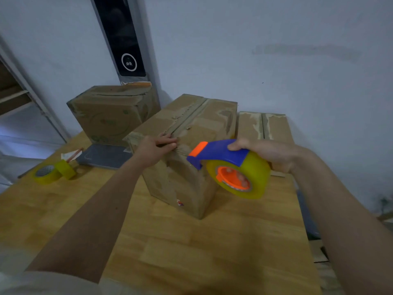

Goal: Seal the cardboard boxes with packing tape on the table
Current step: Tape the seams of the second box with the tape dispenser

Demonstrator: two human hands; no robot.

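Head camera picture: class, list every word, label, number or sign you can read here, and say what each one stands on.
No text can be read.
Green print on the back-left box: too blurred.
Small red and white sticker low on the middle box: too small.
Round white symbol on the dark wall panel: a sign, no letters legible.
Tape dispenser and spare tape rolls: no text seen.

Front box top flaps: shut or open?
Shut. The front box has both flaps lying flat, meeting at the centre seam; the left hand rests on its near top edge. Fresh tape: cannot tell.
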